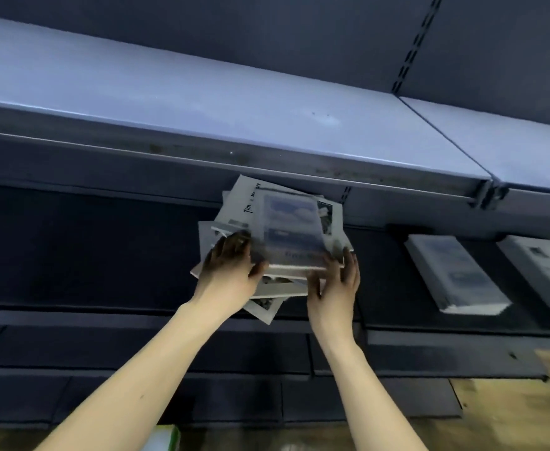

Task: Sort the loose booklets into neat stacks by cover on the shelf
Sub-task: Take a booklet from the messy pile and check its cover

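Note:
A messy pile of booklets (244, 209) lies on the dark middle shelf (104, 255), fanned out at different angles. On top is a booklet with a blue sky cover (291, 222), blurred. My left hand (231, 265) grips the pile's left side, thumb under the top booklets and fingers over them. My right hand (335, 284) touches the pile's right front corner with spread fingers. Further right on the same shelf sit two neat stacks: one with the sky cover (456, 275) and one with a grey cover (540, 268).
An upper shelf (202, 102) juts out just above the pile, leaving little height. A slotted upright (410, 50) runs up the back panel. Lower shelf edges (169, 353) lie beneath my arms. A wooden floor (511, 411) shows at lower right, a green-white object (166, 437) at the bottom.

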### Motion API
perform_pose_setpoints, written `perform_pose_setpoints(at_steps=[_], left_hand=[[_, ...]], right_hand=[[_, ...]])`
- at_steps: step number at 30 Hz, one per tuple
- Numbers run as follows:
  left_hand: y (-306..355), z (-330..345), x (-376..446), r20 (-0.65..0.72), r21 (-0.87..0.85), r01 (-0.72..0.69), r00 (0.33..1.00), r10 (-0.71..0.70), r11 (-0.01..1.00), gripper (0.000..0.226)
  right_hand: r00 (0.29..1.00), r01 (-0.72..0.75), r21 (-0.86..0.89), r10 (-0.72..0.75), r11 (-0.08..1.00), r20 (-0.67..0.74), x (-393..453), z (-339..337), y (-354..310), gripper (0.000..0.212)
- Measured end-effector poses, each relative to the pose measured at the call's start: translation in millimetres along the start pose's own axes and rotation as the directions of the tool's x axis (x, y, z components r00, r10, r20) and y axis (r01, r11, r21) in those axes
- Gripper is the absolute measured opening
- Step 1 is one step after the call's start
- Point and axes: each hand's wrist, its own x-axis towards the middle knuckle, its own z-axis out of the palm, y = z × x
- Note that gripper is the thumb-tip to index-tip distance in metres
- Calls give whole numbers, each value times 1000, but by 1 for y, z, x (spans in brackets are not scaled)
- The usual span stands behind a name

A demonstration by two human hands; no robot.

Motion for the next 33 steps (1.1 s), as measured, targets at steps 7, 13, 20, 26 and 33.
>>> perform_pose_setpoints(at_steps=[7,13,20,26,33], left_hand=[[-2,11,-8,34,6,-47,998,46,999,56],[-4,7,-8,72,-3,-57,996,57,998,50],[-11,2,-9,71,20,-68,995,66,998,46],[5,4,-2,77,54,-78,994,74,996,55],[28,14,1,63,47,-133,990,130,990,53]], right_hand=[[909,-353,427,414,832,-54,3,-17,-17,25],[822,-544,428,561,722,100,27,-21,-29,67],[743,-637,549,622,542,248,6,-19,-23,70],[762,-639,509,564,577,318,-6,-37,-26,8],[797,-533,648,580,544,168,-13,-67,-10,17]])
